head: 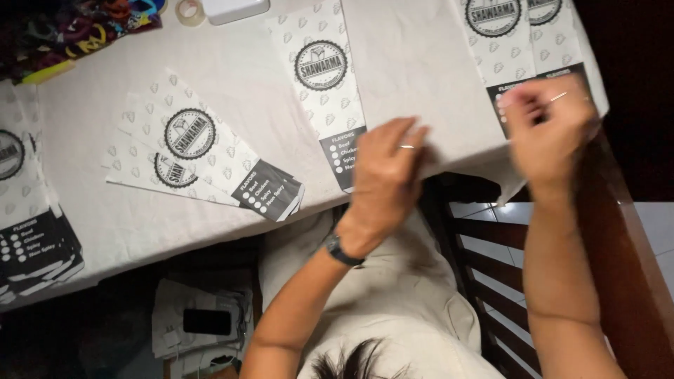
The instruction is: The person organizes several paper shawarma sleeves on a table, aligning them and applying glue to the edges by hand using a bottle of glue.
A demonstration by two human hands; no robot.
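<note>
Head-down view over cloth-covered table; printed paper wrappers laid flat across it. Left hand with ring and wristwatch, fingers extended together, resting on dark lower end of middle wrapper; wrapper's long axis runs away from body. Right hand motion-blurred, fingers curled, seemingly pinching bottom edge of right wrapper; grip unclear. Spare wrappers well apart to left; tape roll at far edge.
</note>
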